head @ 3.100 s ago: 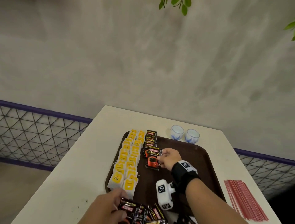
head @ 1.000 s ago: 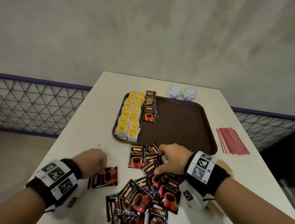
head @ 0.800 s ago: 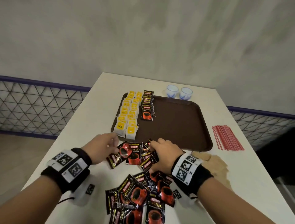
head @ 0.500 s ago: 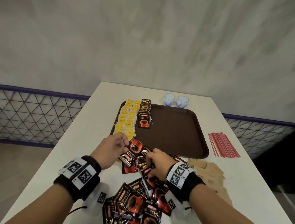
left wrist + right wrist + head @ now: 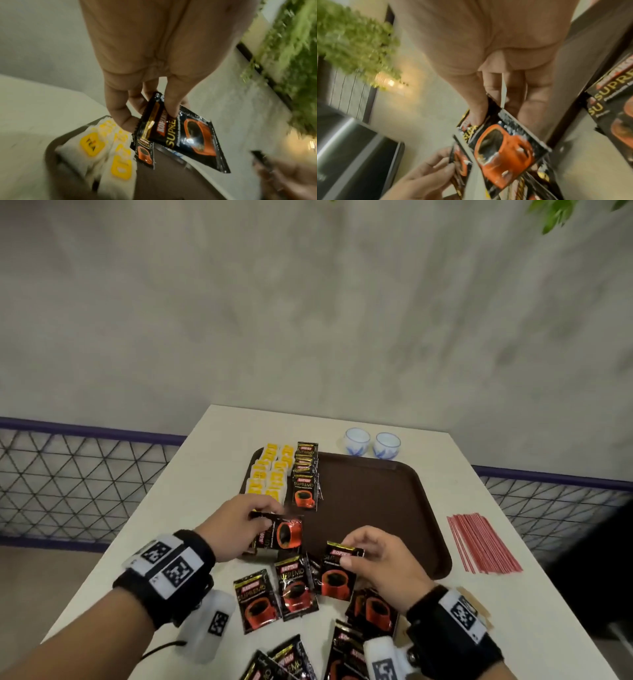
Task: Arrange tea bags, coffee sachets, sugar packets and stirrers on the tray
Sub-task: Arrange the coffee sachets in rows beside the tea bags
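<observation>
Both hands have just lifted off the worktop pile at lower centre, the left hand (image 5: 239, 529) and right hand (image 5: 373, 559) each pinching a coffee sachet (image 5: 279, 534), ready to extend the short coffee row on the tray (image 5: 394, 501) at centre frame.

Café-like terrace: white table (image 5: 212, 474), mesh railing (image 5: 85, 474), concrete wall (image 5: 308, 302).

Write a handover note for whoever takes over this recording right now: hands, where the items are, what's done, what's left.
Left hand: pinches a coffee sachet at the tray's near-left corner.
Right hand: pinches a second sachet above the loose pile on the table.
Tray: two rows of tea bags and one row of coffee sachets along its left side; the rest is bare.
Stirrers: on the table, right of the tray.
Brown packets: by the right wrist, mostly hidden.
Left: remaining coffee sachets, sugar, stirrers.
</observation>
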Demonstrator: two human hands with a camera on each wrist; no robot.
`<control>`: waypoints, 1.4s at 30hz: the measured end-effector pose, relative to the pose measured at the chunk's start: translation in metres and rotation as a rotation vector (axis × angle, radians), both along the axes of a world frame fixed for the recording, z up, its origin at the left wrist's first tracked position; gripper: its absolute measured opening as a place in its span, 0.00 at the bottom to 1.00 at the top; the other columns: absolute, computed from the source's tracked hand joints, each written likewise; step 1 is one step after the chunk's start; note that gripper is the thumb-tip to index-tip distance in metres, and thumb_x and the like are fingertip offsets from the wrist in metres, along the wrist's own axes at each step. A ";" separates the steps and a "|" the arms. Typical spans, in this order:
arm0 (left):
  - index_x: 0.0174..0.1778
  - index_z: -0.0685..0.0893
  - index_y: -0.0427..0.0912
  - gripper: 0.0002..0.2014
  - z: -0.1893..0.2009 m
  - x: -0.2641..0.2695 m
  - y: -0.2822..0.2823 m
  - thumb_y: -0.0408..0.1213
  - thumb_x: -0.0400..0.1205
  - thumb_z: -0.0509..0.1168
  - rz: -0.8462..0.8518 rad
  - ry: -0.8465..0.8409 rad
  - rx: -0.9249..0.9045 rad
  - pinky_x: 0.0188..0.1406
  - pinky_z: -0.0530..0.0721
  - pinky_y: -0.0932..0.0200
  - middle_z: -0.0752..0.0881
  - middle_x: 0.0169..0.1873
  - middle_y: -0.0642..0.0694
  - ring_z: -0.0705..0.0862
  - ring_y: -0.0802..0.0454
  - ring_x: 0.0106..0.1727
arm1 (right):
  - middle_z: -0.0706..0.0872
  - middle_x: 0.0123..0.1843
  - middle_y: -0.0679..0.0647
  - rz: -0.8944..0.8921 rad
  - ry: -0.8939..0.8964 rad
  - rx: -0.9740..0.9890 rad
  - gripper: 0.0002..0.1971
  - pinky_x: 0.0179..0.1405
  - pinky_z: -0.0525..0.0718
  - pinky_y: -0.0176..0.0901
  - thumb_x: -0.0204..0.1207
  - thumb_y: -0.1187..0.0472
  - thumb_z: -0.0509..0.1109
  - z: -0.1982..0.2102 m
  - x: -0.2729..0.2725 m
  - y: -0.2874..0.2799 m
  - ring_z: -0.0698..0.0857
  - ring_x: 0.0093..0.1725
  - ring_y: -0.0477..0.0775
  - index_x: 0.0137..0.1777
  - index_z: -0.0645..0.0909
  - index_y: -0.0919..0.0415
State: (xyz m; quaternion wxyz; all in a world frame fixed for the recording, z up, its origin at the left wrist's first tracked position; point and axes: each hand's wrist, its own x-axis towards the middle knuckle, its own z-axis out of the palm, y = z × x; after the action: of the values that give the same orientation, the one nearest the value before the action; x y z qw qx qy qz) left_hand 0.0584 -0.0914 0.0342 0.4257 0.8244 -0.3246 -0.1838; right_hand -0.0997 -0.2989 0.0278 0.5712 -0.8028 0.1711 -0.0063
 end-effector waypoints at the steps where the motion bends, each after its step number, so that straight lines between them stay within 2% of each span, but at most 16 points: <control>1: 0.42 0.85 0.57 0.19 0.000 0.009 -0.008 0.24 0.82 0.61 -0.004 -0.041 0.044 0.57 0.77 0.62 0.85 0.51 0.55 0.81 0.58 0.55 | 0.91 0.47 0.54 -0.035 -0.013 0.037 0.07 0.41 0.88 0.49 0.75 0.68 0.73 0.001 -0.001 -0.003 0.89 0.42 0.54 0.46 0.83 0.55; 5: 0.47 0.85 0.57 0.21 0.003 0.043 -0.047 0.21 0.81 0.60 -0.052 -0.200 0.167 0.55 0.76 0.64 0.81 0.48 0.58 0.78 0.60 0.51 | 0.90 0.49 0.59 -0.137 -0.037 0.119 0.08 0.45 0.89 0.59 0.76 0.73 0.69 0.001 -0.002 -0.015 0.90 0.48 0.61 0.50 0.83 0.60; 8: 0.59 0.82 0.51 0.22 0.002 0.069 -0.083 0.20 0.79 0.60 -0.097 -0.225 0.216 0.46 0.78 0.66 0.81 0.45 0.54 0.81 0.55 0.48 | 0.91 0.48 0.57 -0.171 -0.028 0.144 0.10 0.48 0.88 0.54 0.76 0.73 0.70 -0.001 -0.002 -0.026 0.90 0.50 0.59 0.51 0.83 0.57; 10: 0.61 0.78 0.52 0.23 -0.002 0.081 -0.103 0.21 0.78 0.62 -0.116 -0.215 0.244 0.45 0.79 0.65 0.82 0.46 0.52 0.83 0.52 0.50 | 0.91 0.47 0.56 -0.192 -0.024 0.156 0.11 0.49 0.87 0.53 0.76 0.73 0.70 -0.005 -0.002 -0.035 0.90 0.51 0.59 0.51 0.83 0.56; 13: 0.66 0.75 0.50 0.24 -0.015 0.091 -0.125 0.22 0.78 0.65 -0.149 -0.190 0.315 0.49 0.78 0.65 0.83 0.51 0.48 0.82 0.51 0.57 | 0.92 0.47 0.55 -0.223 0.003 0.193 0.12 0.48 0.86 0.47 0.75 0.73 0.71 -0.011 -0.006 -0.049 0.90 0.51 0.56 0.53 0.83 0.57; 17: 0.67 0.75 0.48 0.26 -0.035 0.100 -0.138 0.21 0.76 0.65 -0.177 -0.259 0.389 0.58 0.78 0.64 0.83 0.55 0.49 0.80 0.52 0.61 | 0.92 0.46 0.58 -0.266 -0.002 0.225 0.13 0.58 0.85 0.54 0.74 0.75 0.71 -0.017 -0.008 -0.062 0.91 0.49 0.56 0.53 0.83 0.60; 20: 0.67 0.76 0.48 0.28 -0.040 0.110 -0.142 0.22 0.73 0.68 -0.172 -0.323 0.366 0.64 0.76 0.63 0.79 0.60 0.50 0.77 0.52 0.64 | 0.92 0.46 0.57 -0.257 0.003 0.215 0.13 0.54 0.86 0.47 0.74 0.76 0.71 -0.019 -0.003 -0.064 0.91 0.47 0.53 0.51 0.84 0.58; 22: 0.68 0.75 0.51 0.31 -0.039 0.114 -0.142 0.28 0.71 0.74 -0.143 -0.413 0.353 0.67 0.73 0.59 0.75 0.63 0.52 0.73 0.53 0.67 | 0.92 0.44 0.56 -0.235 0.010 0.200 0.13 0.47 0.85 0.39 0.74 0.76 0.71 -0.020 0.002 -0.061 0.91 0.45 0.50 0.51 0.84 0.59; 24: 0.69 0.73 0.56 0.33 -0.036 0.114 -0.138 0.36 0.70 0.77 -0.097 -0.471 0.353 0.71 0.68 0.52 0.73 0.67 0.54 0.69 0.51 0.70 | 0.92 0.41 0.55 -0.215 0.012 0.169 0.14 0.43 0.84 0.38 0.74 0.76 0.72 -0.021 0.011 -0.056 0.90 0.42 0.47 0.51 0.84 0.57; 26: 0.69 0.73 0.59 0.31 -0.023 0.114 -0.127 0.42 0.72 0.76 -0.014 -0.489 0.264 0.72 0.64 0.46 0.73 0.68 0.56 0.68 0.50 0.72 | 0.90 0.36 0.55 -0.191 0.011 0.123 0.15 0.46 0.85 0.44 0.73 0.74 0.73 -0.021 0.025 -0.051 0.89 0.40 0.48 0.51 0.83 0.54; 29: 0.66 0.76 0.57 0.24 0.008 0.117 -0.093 0.47 0.75 0.73 0.199 -0.485 -0.050 0.70 0.67 0.42 0.78 0.62 0.57 0.73 0.49 0.68 | 0.81 0.29 0.54 -0.160 -0.043 0.046 0.14 0.41 0.87 0.49 0.71 0.72 0.75 -0.020 0.052 -0.048 0.85 0.37 0.51 0.52 0.81 0.55; 31: 0.63 0.78 0.56 0.20 0.028 0.115 -0.061 0.46 0.76 0.73 0.342 -0.506 -0.221 0.67 0.73 0.39 0.80 0.58 0.58 0.78 0.50 0.63 | 0.76 0.27 0.51 -0.156 -0.051 0.015 0.13 0.35 0.86 0.45 0.71 0.72 0.75 -0.021 0.074 -0.047 0.81 0.34 0.50 0.51 0.80 0.57; 34: 0.59 0.78 0.56 0.17 0.046 0.096 -0.016 0.41 0.76 0.73 0.442 -0.500 -0.298 0.64 0.76 0.50 0.83 0.55 0.55 0.79 0.56 0.59 | 0.77 0.27 0.52 -0.155 -0.018 -0.026 0.11 0.28 0.82 0.40 0.70 0.72 0.77 -0.027 0.108 -0.045 0.79 0.29 0.48 0.46 0.80 0.59; 38: 0.53 0.77 0.64 0.15 0.044 0.054 0.027 0.44 0.74 0.72 0.452 -0.436 -0.259 0.57 0.71 0.60 0.82 0.54 0.67 0.76 0.76 0.56 | 0.81 0.26 0.50 -0.108 0.043 -0.116 0.13 0.24 0.81 0.38 0.68 0.70 0.79 -0.039 0.144 -0.036 0.78 0.23 0.45 0.39 0.78 0.56; 40: 0.52 0.77 0.67 0.15 0.036 0.037 0.041 0.49 0.70 0.69 0.459 -0.392 -0.236 0.57 0.71 0.62 0.79 0.56 0.73 0.74 0.79 0.57 | 0.79 0.26 0.48 -0.097 0.082 -0.148 0.14 0.29 0.85 0.45 0.66 0.70 0.80 -0.046 0.157 -0.031 0.79 0.24 0.45 0.37 0.77 0.55; 42: 0.52 0.77 0.69 0.16 0.028 0.026 0.048 0.49 0.70 0.69 0.470 -0.394 -0.214 0.58 0.71 0.70 0.79 0.56 0.74 0.75 0.78 0.58 | 0.80 0.29 0.47 -0.110 0.113 -0.192 0.15 0.39 0.88 0.51 0.65 0.68 0.81 -0.053 0.165 -0.027 0.80 0.29 0.47 0.37 0.77 0.53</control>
State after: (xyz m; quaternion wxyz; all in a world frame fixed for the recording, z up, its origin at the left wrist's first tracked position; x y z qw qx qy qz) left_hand 0.0849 -0.0432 0.0621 0.4695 0.8471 -0.2192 0.1177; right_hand 0.0652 -0.3254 -0.0255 0.4799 -0.8423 0.2452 -0.0086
